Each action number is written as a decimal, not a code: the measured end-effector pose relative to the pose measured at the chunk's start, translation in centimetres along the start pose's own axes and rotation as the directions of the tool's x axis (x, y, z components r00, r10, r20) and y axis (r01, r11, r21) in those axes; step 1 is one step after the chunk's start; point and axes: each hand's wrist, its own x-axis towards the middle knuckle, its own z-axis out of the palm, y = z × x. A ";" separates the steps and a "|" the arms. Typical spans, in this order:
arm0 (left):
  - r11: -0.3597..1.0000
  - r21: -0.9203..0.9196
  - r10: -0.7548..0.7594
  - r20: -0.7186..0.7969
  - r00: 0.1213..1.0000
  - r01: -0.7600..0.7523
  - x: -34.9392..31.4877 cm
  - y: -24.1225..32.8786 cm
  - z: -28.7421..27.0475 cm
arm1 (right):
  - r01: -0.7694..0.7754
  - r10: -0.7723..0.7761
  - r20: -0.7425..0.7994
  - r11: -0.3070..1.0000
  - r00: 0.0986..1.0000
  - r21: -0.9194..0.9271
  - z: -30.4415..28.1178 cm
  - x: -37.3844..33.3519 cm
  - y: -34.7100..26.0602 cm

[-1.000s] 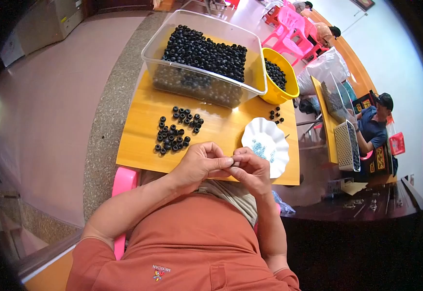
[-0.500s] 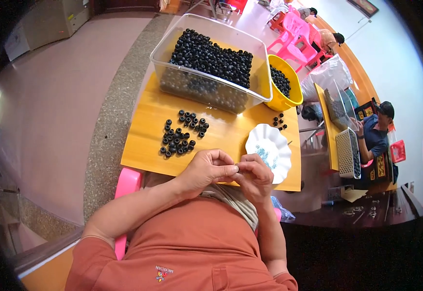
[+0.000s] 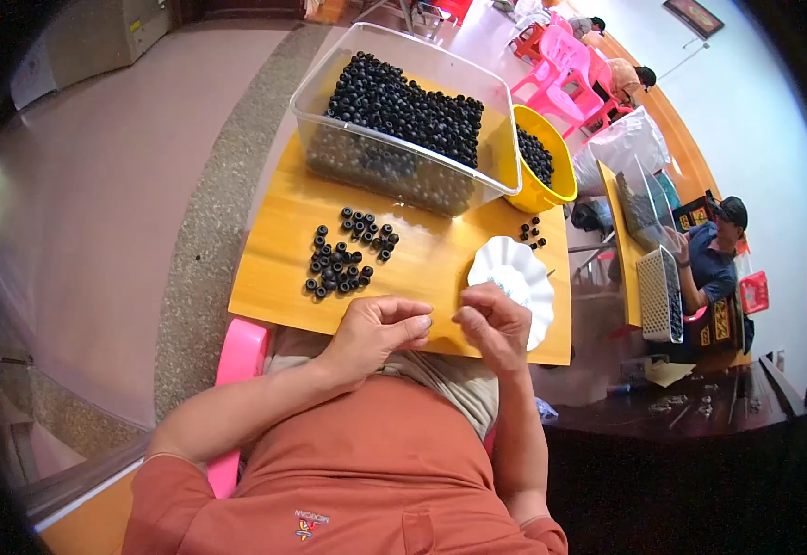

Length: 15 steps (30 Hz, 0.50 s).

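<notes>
Over the near edge of the yellow wooden table (image 3: 265,277), my left hand (image 3: 374,335) has its thumb and fingers pinched together. Anything between those fingertips is too small to make out. My right hand (image 3: 499,326) is a short gap away, its fingers curled in against the thumb; their contents are hidden. Behind it lies a white plate with a wavy rim and a blue pattern (image 3: 538,294), partly covered by the hand. Loose black beads with holes (image 3: 337,264) are spread beyond my left hand. Several more small black beads (image 3: 531,233) lie past the plate.
A clear plastic tub (image 3: 329,171) full of black beads stands at the table's far side, beside a yellow bucket (image 3: 542,196) of similar beads. To the right a person in a cap (image 3: 716,254) sits at another table with a white perforated basket (image 3: 660,296). Pink chairs (image 3: 561,69) stand beyond.
My hands were touching at the fingertips and have moved apart, the left one leftward and the right one slightly rightward. The beads on the table lie as before.
</notes>
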 end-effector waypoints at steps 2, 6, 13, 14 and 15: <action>0.994 0.070 0.081 0.011 0.997 -0.081 0.0 0.0 0.0 | 0.066 -0.072 -0.082 0.995 0.994 -0.072 -1.2 0.3 0.8; 0.993 0.060 0.095 0.040 0.995 -0.098 0.6 -0.7 -0.8 | 0.132 -0.176 -0.165 0.959 0.970 -0.249 -4.2 0.7 0.4; 0.994 0.069 0.087 0.030 0.996 -0.089 0.6 -0.7 -0.7 | 0.069 -0.144 -0.242 0.954 0.960 -0.293 -6.2 0.6 1.1; 0.993 0.076 0.090 0.029 0.996 -0.092 0.6 -0.8 -0.7 | 0.068 -0.147 -0.224 0.942 0.964 -0.328 -6.0 0.5 1.2; 0.992 0.083 0.093 0.026 0.995 -0.095 0.7 -0.9 -0.8 | 0.068 -0.151 -0.205 0.930 0.967 -0.361 -5.7 0.6 1.3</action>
